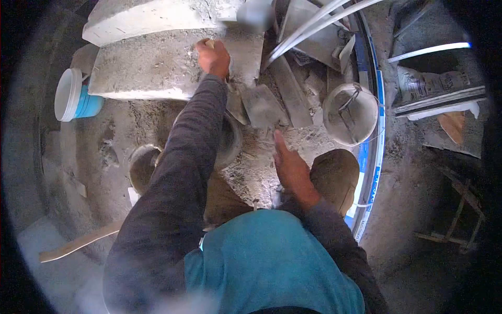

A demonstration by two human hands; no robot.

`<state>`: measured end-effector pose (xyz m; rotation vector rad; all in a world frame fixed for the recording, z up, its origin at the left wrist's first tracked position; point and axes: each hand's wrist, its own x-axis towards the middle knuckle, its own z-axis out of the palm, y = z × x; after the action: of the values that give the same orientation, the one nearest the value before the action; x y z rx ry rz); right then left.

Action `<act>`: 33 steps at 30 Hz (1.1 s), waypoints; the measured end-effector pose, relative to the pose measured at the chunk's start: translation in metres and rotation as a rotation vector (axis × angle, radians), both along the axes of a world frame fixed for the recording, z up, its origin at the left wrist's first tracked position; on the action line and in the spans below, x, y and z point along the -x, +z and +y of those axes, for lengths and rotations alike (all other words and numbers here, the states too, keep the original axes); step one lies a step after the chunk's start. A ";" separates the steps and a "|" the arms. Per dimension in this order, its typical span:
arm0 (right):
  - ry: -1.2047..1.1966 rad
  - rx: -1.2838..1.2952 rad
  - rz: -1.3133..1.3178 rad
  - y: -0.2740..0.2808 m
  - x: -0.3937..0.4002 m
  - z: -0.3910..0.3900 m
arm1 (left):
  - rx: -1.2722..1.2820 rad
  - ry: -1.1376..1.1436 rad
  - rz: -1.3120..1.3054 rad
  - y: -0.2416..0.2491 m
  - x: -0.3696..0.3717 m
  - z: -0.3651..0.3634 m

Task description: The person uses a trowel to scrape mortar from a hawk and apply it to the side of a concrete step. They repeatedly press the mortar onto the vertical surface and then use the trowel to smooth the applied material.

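My left hand point(213, 58) reaches forward over a dusty, step-like block point(146, 65). Its fingers are closed on a small tan piece that I cannot make out, close to the block's surface. Lower down, my right hand point(294, 170) is above the rubble-strewn floor, forefinger stretched forward and the other fingers curled. What it holds, if anything, is hidden. Just beyond that fingertip lies a flat grey plate point(263, 106), beside a long grey board point(290, 93). Under my left forearm a round bucket point(230, 141) is partly hidden.
A white-and-blue bucket point(90, 102) lies tilted at the left. A dusty bucket with a wire handle point(349, 116) stands at the right, beside a blue-and-white strip point(377, 141). Another container point(144, 166) is left of my arm. Pale curved strips point(308, 30) cross the top.
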<state>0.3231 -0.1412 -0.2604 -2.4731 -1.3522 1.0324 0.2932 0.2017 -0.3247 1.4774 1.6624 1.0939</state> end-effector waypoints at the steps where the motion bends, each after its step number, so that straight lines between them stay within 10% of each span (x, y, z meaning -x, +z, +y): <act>1: 0.032 -0.078 -0.035 -0.001 -0.001 0.005 | -0.075 -0.033 -0.009 -0.004 0.002 0.001; 17: 0.086 0.077 -0.013 0.001 -0.014 0.011 | -0.036 -0.022 0.069 -0.008 0.000 0.006; 28: -0.205 -0.520 0.089 -0.026 -0.013 -0.016 | -0.165 -0.011 -0.031 0.002 0.022 0.006; 30: -0.211 -0.672 0.006 -0.027 -0.015 -0.020 | -0.088 0.026 -0.800 0.025 0.039 -0.010; 33: -0.654 -0.531 0.311 0.001 -0.019 -0.006 | -0.023 0.083 -0.984 0.097 0.070 -0.047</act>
<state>0.3417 -0.1471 -0.2595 -2.0100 -0.5506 0.7306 0.2233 0.1545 -0.2275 0.6535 0.9941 1.5382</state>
